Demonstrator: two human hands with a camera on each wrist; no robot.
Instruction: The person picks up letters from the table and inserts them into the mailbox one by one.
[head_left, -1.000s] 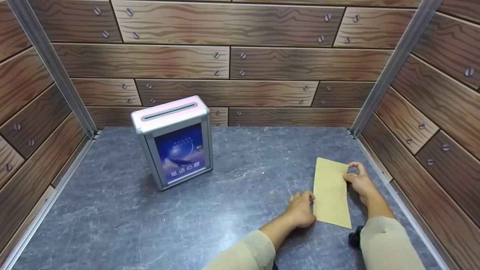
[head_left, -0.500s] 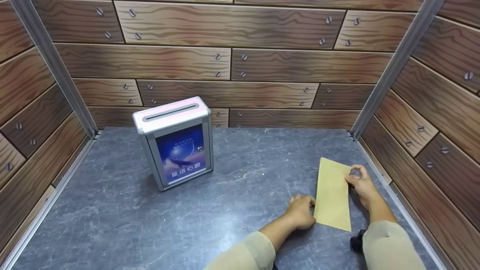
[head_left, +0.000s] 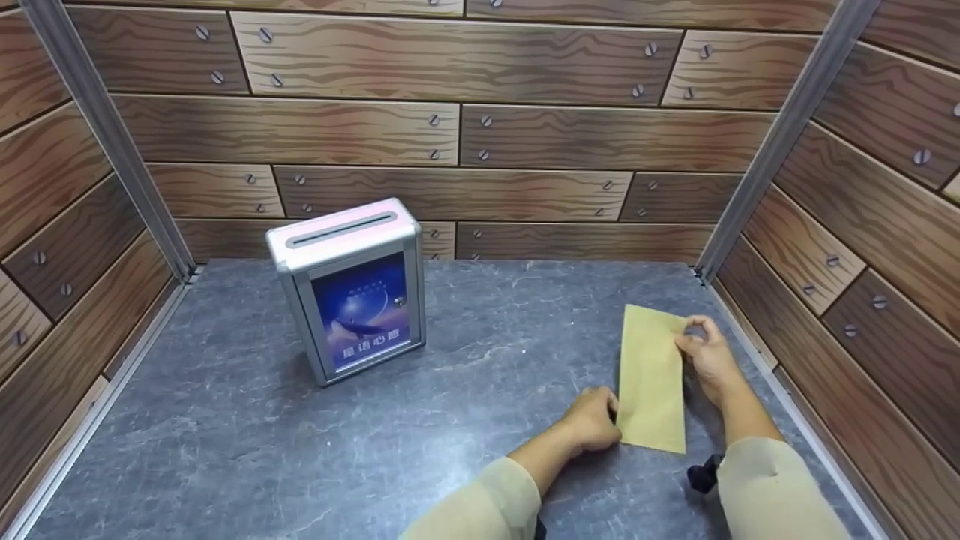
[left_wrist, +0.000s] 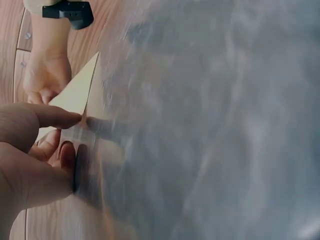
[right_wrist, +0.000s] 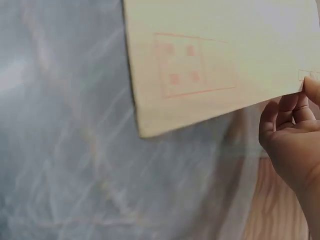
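A tan paper envelope point(head_left: 651, 379) lies lengthwise between my two hands at the right of the table. In the right wrist view the envelope point(right_wrist: 215, 65) shows pale red printed boxes and stands tilted, with its near corner off the tabletop. My left hand point(head_left: 592, 420) pinches its lower left edge. The left wrist view has my left hand point(left_wrist: 30, 160) with thumb and fingers at the paper's edge. On the upper right edge, my right hand point(head_left: 709, 364) pinches the paper between thumb and fingers; in its own wrist view the right hand point(right_wrist: 295, 130) is partly cut off.
A silver-framed box point(head_left: 349, 292) with a slot in its top and a blue picture door with a lock stands upright at left. The grey marbled table point(head_left: 465, 450) is bounded by wood-patterned walls point(head_left: 540, 135) and metal corner posts.
The envelope has shifted slightly left and away from me, and seems raised a little. My left hand's fingers have curled in at its edge. The right hand moved along with it.
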